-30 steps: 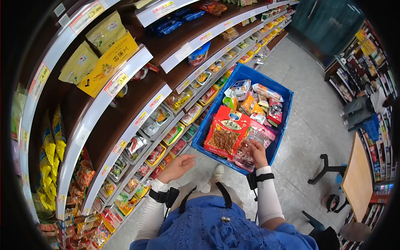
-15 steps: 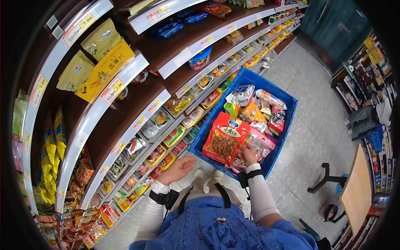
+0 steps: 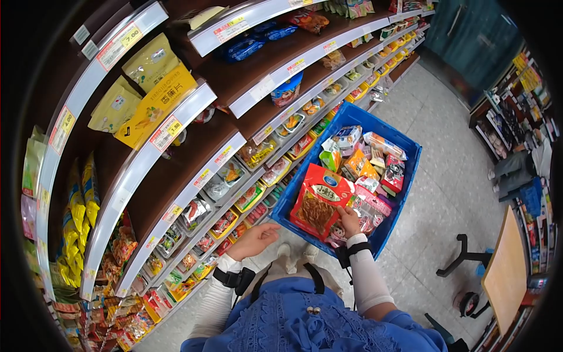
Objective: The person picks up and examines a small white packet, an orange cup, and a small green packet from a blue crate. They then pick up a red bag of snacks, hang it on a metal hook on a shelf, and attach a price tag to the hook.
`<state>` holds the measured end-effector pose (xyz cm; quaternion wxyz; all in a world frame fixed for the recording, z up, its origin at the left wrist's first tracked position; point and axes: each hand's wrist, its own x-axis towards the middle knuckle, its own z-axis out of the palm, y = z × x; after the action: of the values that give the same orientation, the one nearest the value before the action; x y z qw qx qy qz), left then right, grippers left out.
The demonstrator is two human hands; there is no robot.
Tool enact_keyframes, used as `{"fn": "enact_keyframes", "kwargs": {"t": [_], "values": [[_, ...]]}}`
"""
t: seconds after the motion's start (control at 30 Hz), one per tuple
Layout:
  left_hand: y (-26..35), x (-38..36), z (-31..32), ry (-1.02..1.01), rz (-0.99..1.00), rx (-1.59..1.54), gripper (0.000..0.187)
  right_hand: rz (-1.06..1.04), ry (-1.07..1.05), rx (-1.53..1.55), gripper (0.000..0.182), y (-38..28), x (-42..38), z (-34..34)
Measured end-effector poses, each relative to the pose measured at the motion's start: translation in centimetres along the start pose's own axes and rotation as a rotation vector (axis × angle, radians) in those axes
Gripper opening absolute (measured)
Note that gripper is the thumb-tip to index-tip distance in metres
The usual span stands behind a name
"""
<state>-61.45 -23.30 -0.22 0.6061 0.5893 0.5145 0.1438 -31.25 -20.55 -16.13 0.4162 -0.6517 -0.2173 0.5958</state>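
My right hand (image 3: 350,222) pinches the lower right edge of a red snack bag (image 3: 330,182) with a clear window showing brown dried fish. The bag lies over the near left part of a blue plastic crate (image 3: 404,212). Under and beside it in the crate are a pink snack bag (image 3: 375,203), an orange packet (image 3: 359,166), a dark red packet (image 3: 393,176) and several other packs. My left hand (image 3: 255,241) is empty, its fingers loosely stretched, between the lower shelves and the crate's near left corner.
Curved shelves (image 3: 193,193) of snacks with price labels run along the left. A yellow box (image 3: 153,108) stands on an upper shelf. At the right are a wooden board (image 3: 508,264), a black metal leg (image 3: 457,258) and a person (image 3: 519,167) beside another shelf.
The red snack bag has turned and tilted slightly, still in my right hand. My left hand has its fingers a little more extended. The whole view has shifted slightly.
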Motion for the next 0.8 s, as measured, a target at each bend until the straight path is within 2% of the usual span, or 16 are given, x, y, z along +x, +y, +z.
{"fn": "enact_keyframes", "kwargs": {"t": [0.13, 0.2, 0.27, 0.33, 0.4, 0.47, 0.53, 0.67, 0.73, 0.77, 0.8], "values": [[0.1, -0.1, -0.3, -0.003, 0.041, 0.022, 0.031, -0.064, -0.011, 0.088, 0.014, 0.2, -0.5, 0.1], [-0.2, -0.1, -0.3, 0.015, 0.073, -0.003, 0.031, -0.123, -0.033, 0.299, 0.019, 0.5, -0.5, -0.2], [-0.6, 0.0, -0.2, 0.032, 0.104, -0.028, 0.031, -0.157, -0.044, 0.283, 0.021, 0.7, -0.5, -1.1], [-0.9, 0.0, -0.3, 0.044, 0.095, 0.069, 0.032, -0.12, -0.017, 0.217, 0.024, -0.8, -2.2, -1.7], [-1.1, 0.2, -0.3, 0.023, 0.103, 0.032, 0.033, -0.076, -0.006, 0.19, 0.025, -2.1, -3.4, -1.9], [-1.1, 0.5, -0.3, 0.005, 0.112, -0.003, 0.034, -0.199, 0.005, 0.274, 0.026, -3.2, -4.5, -1.6], [-0.8, 0.8, -0.4, -0.017, 0.146, 0.037, 0.035, -0.173, -0.002, 0.23, 0.027, -3.6, -4.7, -1.9], [0.2, 1.7, -0.2, -0.059, 0.1, 0.034, 0.034, -0.272, -0.096, 0.361, 0.027, -5.2, -6.4, -1.3], [1.2, 2.0, 0.3, 0.11, 0.074, 0.005, 0.044, -0.253, -0.131, 0.309, 0.026, -6.3, -7.4, -1.0], [1.5, 2.3, 0.5, 0.107, 0.078, 0.003, 0.044, -0.255, -0.126, 0.308, 0.026, -6.8, -8.0, -0.7], [1.7, 2.6, 0.6, 0.192, 0.123, -0.01, 0.048, -0.269, -0.18, 0.313, 0.026, -7.6, -8.7, -0.1]]}}
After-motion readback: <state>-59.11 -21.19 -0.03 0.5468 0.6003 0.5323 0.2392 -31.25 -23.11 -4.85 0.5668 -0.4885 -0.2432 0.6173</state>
